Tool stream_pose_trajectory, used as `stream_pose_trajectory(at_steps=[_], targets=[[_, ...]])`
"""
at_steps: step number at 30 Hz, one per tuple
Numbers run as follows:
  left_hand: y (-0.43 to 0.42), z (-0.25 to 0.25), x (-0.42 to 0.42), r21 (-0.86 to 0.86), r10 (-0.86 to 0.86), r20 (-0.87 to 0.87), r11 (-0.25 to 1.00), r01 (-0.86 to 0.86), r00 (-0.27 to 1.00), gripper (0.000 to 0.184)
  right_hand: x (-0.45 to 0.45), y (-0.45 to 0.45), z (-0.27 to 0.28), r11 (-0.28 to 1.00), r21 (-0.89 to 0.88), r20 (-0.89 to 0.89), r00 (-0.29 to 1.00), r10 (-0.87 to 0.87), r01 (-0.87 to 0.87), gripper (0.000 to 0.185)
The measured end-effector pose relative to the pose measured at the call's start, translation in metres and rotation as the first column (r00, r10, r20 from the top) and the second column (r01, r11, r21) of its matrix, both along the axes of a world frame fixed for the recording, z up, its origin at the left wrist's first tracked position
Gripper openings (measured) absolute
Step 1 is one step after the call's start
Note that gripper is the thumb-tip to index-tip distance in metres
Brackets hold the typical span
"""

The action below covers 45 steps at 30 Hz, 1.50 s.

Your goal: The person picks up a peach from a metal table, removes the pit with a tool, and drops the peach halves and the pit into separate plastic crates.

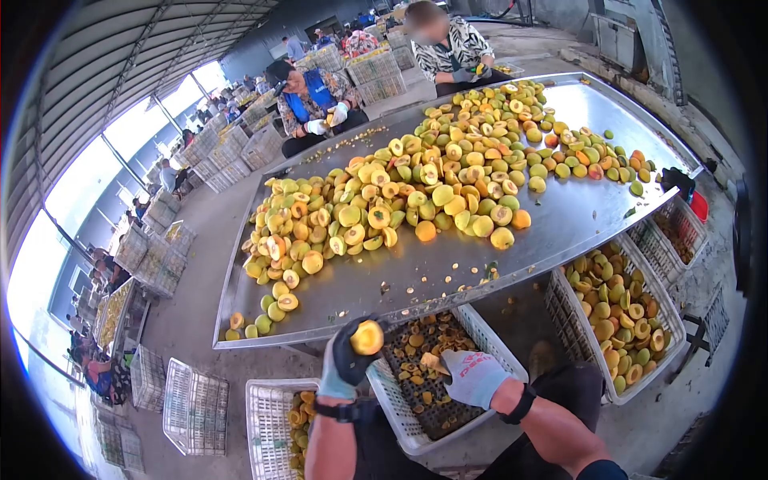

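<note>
Head camera: I see the left hand [346, 360], in a dark-palmed glove, gripping a cut yellow fruit half [368, 338] with its hollow facing up, just off the near edge of the metal table [344, 298]. My right hand [478, 378], in a pale glove, has its fingers closed on a small tan object [434, 364] that I can't identify, above a white crate [494, 346] scattered with brown and yellow bits. A long heap of yellow-green fruit [384, 192], many pieces halved, spreads across the table. Another crate of fruit [570, 320] stands right of the middle one. Across the table sit a person in a blue vest [318, 92] and a person in a patterned top [460, 52].
</note>
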<state>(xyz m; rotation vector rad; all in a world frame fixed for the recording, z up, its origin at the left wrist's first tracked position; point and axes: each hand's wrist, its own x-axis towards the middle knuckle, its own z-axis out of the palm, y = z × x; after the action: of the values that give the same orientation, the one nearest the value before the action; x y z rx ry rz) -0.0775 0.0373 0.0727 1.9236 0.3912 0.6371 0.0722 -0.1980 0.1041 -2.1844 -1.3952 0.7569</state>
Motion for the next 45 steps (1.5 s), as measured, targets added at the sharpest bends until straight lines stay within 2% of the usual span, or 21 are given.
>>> stream_pose_trajectory(at_steps=[1,2,3,4,5,6,8,11,13,16,17,18,20,21,26,32,35,40,42,43,45], targets=[[0.026,-0.016,-0.019,-0.226,0.072,0.026,0.972,-0.064,0.997,0.029,0.002,-0.002,0.003,1.0,-0.009,0.019,1.0,0.009,-0.009,0.029],[0.013,0.038,-0.029,-0.425,0.142,-0.03,0.894,-0.141,0.989,0.026,0.002,-0.003,0.004,1.0,-0.004,0.016,1.0,0.005,-0.005,0.029],[0.021,0.061,-0.044,-0.347,0.255,-0.264,0.875,-0.339,0.93,0.024,0.004,-0.003,0.004,1.0,-0.006,0.029,0.999,0.018,-0.018,0.028],[0.028,0.075,-0.063,0.109,0.351,-0.43,0.935,-0.338,0.832,0.028,0.008,-0.004,0.004,1.0,-0.007,0.045,0.999,0.028,-0.028,0.028],[0.052,0.062,-0.093,0.57,0.482,-0.434,0.801,-0.183,0.761,0.034,0.009,-0.005,0.004,1.0,-0.002,0.047,0.999,0.019,-0.019,0.028],[0.055,0.083,-0.105,0.625,0.548,-0.676,0.781,-0.011,0.493,0.045,0.009,-0.006,0.002,1.0,0.014,0.06,0.998,0.022,-0.023,0.027],[0.078,0.078,-0.129,0.606,0.624,-0.781,0.765,0.215,-0.02,0.053,0.012,-0.007,0.003,1.0,0.028,0.076,0.997,0.009,-0.011,0.026],[0.085,0.077,-0.103,0.709,0.718,-0.696,0.682,0.178,0.023,0.05,0.013,-0.007,0.007,1.0,0.021,0.021,1.0,0.021,-0.022,0.025],[0.086,0.074,-0.046,0.658,0.623,-0.706,0.753,-0.012,0.335,0.045,0.014,-0.01,0.012,1.0,0.011,0.012,1.0,0.022,-0.022,0.024],[0.101,0.032,0.048,0.646,0.447,-0.494,0.763,-0.03,0.746,0.035,0.016,-0.007,0.001,1.0,-0.03,-0.023,1.0,0.001,-0.002,0.022],[0.091,0.029,0.084,0.677,0.48,-0.444,0.733,-0.067,0.757,0.034,0.016,-0.007,-0.002,0.999,-0.037,-0.021,1.0,0.006,-0.006,0.021],[0.084,0.026,0.121,0.84,0.604,-0.447,0.538,0.077,0.66,0.034,0.019,-0.009,-0.003,0.999,-0.041,-0.013,1.0,0.0,-0.001,0.019],[0.081,0.026,0.183,0.892,0.603,-0.443,0.221,0.394,0.664,0.032,0.027,-0.015,0.009,0.998,-0.042,0.006,0.999,0.039,-0.039,0.018],[0.097,0.007,0.207,0.874,0.547,-0.46,0.138,0.467,0.699,0.026,0.025,-0.02,0.002,0.999,0.053,0.097,0.995,-0.002,-0.003,0.018],[0.147,-0.04,0.276,0.861,0.555,-0.45,0.064,0.504,0.699,0.019,0.042,-0.026,-0.011,0.98,0.189,0.172,0.98,-0.103,0.069,0.017],[0.161,-0.054,0.279,0.84,0.547,-0.513,0.162,0.518,0.661,0.017,0.042,-0.026,-0.018,0.987,0.148,0.093,0.993,-0.072,0.058,0.014],[0.148,-0.05,0.273,0.826,0.622,-0.562,0.382,0.414,0.545,0.018,0.042,-0.029,-0.002,0.978,0.203,0.139,0.987,-0.076,0.047,0.013],[0.129,-0.052,0.237,0.774,0.549,-0.632,0.483,0.409,0.547,0.033,0.035,-0.031,0.023,0.963,0.27,0.151,0.987,-0.057,0.014,0.015],[0.11,-0.038,0.22,0.763,0.551,-0.63,0.572,0.301,0.547,0.035,0.027,-0.026,0.016,0.989,0.067,0.118,0.983,-0.141,0.134,0.018],[0.104,-0.037,0.212,0.766,0.555,-0.625,0.572,0.294,0.549,0.035,0.029,-0.034,0.01,0.98,0.194,0.136,0.988,-0.067,0.039,0.02],[0.094,-0.035,0.191,0.744,0.549,-0.502,0.668,0.011,0.668,0.036,0.028,-0.032,-0.006,0.967,0.251,0.164,0.982,-0.09,0.047,0.02]])
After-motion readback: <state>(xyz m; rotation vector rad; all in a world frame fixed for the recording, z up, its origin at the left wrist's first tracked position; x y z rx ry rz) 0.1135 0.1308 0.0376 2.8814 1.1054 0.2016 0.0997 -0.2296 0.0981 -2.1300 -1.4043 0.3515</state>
